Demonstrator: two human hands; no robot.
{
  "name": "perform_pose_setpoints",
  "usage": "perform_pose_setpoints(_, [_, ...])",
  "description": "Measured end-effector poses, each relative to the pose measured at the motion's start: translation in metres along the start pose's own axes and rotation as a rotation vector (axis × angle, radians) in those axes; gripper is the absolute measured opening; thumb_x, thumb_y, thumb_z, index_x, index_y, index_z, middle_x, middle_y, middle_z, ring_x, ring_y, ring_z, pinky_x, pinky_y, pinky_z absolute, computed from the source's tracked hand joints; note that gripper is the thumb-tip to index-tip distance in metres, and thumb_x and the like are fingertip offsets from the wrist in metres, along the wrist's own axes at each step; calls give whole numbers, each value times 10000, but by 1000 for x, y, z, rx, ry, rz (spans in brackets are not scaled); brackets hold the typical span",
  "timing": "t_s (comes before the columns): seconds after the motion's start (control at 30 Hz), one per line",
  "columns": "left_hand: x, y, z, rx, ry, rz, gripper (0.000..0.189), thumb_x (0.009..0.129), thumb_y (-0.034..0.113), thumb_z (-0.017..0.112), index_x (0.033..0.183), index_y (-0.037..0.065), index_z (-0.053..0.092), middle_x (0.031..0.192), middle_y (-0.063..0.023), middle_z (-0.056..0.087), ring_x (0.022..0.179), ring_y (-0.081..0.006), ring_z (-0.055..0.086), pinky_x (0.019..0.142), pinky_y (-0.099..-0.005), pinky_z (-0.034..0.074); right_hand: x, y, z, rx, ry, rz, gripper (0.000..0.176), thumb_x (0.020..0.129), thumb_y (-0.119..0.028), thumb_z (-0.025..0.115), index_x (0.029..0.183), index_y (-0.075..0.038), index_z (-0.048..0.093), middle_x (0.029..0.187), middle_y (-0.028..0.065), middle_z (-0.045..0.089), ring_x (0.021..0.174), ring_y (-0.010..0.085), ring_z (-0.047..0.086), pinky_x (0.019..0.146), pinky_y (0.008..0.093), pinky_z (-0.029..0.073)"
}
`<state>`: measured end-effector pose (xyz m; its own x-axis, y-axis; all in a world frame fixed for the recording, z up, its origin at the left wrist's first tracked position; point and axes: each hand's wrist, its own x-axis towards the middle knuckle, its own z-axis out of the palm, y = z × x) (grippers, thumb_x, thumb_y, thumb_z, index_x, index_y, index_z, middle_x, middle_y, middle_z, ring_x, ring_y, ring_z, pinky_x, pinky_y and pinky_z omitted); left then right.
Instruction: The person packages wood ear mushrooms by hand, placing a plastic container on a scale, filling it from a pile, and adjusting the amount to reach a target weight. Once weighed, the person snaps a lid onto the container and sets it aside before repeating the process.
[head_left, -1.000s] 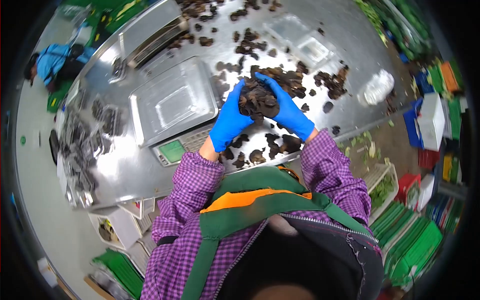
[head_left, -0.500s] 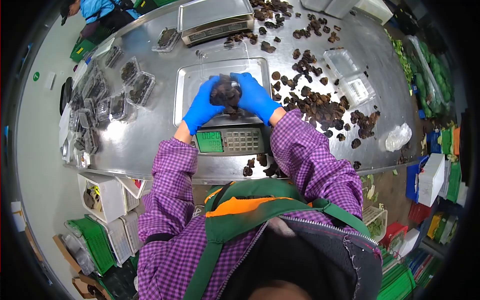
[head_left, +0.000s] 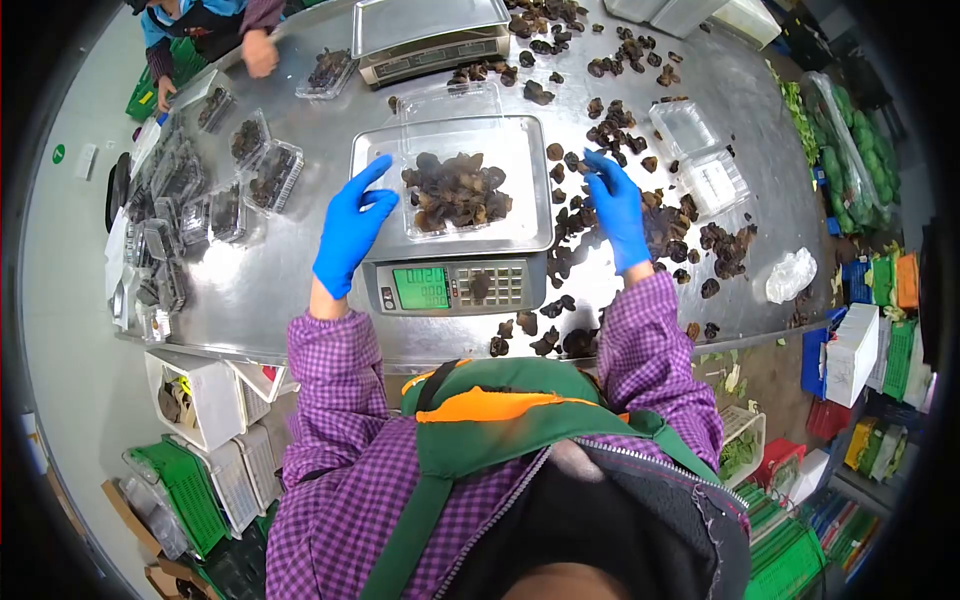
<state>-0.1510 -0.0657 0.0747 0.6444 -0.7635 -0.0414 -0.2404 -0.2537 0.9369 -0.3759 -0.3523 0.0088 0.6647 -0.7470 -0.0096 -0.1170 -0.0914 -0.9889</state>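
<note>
Dark wood ear mushrooms [head_left: 455, 190] are heaped in an open clear plastic box [head_left: 450, 108], its lid side folded back. The box rests on the metal pan of a digital scale [head_left: 510, 285], whose green display is lit. One mushroom piece [head_left: 479, 287] lies on the scale's keypad. My left hand [head_left: 352, 222], in a blue glove, is held left of the box with fingers apart, empty. On the other side, my right hand [head_left: 615, 205], also blue-gloved, hovers by the loose mushrooms [head_left: 665, 225], its fingers parted and holding nothing.
Filled clear boxes [head_left: 180, 215] crowd the table's left side. A second scale [head_left: 435, 45] stands at the back. To the right are an empty open box [head_left: 700, 155] and a crumpled plastic bag [head_left: 792, 275]. A co-worker's hand [head_left: 260, 53] reaches over the far left edge.
Both hands have let go of the mushroom clump and moved apart, left and right. The mushrooms now lie spread in the box, and a piece sits on the keypad. The co-worker has leaned in.
</note>
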Motion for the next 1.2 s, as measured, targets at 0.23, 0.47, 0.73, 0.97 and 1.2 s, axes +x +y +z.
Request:
perform_pose_setpoints(0.23, [-68,-39,1,-104,199,-218,320,881,128,636,1192,53,633,1017,-37,678,848,-90,609,722,-241,500,-89,113,-64,-533,94,43,378,840,-104,638,1212,-54,589,1134,110,628,897,202,625,800,315,489])
perform_pose_setpoints(0.47, [-98,-49,0,-13,222,-291,290,907,135,605,1182,50,638,1000,-35,679,846,-92,611,737,-241,494,-133,46,-9,-257,-215,87,215,875,-54,590,1064,-127,663,931,37,664,731,125,591,677,258,502])
perform_pose_setpoints(0.73, [-90,-58,12,-54,236,-225,306,884,128,638,1177,41,638,987,-25,677,825,-80,599,735,-226,488,-161,61,64,-595,-1038,-274,451,793,-62,632,1231,-154,583,1174,105,578,998,310,608,844,392,504])
perform_pose_setpoints(0.97, [-76,-60,9,-78,197,-240,315,886,148,636,1181,38,637,977,-24,680,800,-79,596,719,-225,488,-157,68,74,-734,-1118,-270,402,774,-62,656,1168,-137,622,951,125,609,900,332,622,780,409,512])
perform_pose_setpoints(1.2, [-54,-60,-2,-40,231,-173,316,891,148,625,1188,39,635,1034,-32,677,844,-88,601,758,-247,486,-161,71,78,-641,-1126,-302,203,815,-178,605,987,-99,679,932,133,646,844,335,641,750,399,519])
